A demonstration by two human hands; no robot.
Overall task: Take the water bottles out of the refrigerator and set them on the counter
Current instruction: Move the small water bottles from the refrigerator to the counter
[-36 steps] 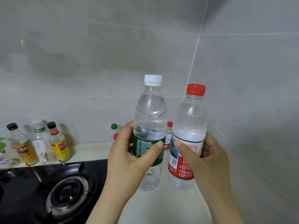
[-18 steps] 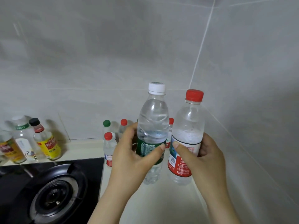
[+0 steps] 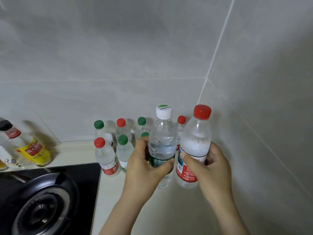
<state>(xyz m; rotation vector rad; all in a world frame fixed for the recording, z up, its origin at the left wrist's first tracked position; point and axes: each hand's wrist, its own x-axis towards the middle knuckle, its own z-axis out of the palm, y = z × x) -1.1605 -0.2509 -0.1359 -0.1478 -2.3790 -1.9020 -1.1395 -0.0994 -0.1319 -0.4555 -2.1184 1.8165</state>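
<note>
My left hand (image 3: 144, 168) grips a clear water bottle with a white cap and a green label (image 3: 162, 138). My right hand (image 3: 210, 167) grips a frosted water bottle with a red cap and a red label (image 3: 196, 141). Both bottles stand upright side by side, low over the pale counter (image 3: 152, 209) near the wall corner; I cannot tell whether their bases touch it. Behind and left of them stand several smaller water bottles (image 3: 105, 155) with red or green caps, close to the back wall.
A black gas stove (image 3: 44, 200) fills the lower left, its edge beside the small bottles. Condiment bottles, one with a yellow label (image 3: 32, 150), stand on the ledge at the far left. Tiled walls close in behind and on the right.
Both hands have lowered the two bottles toward the counter in the corner. The view has tilted down and right, bringing more of the small bottles into sight.
</note>
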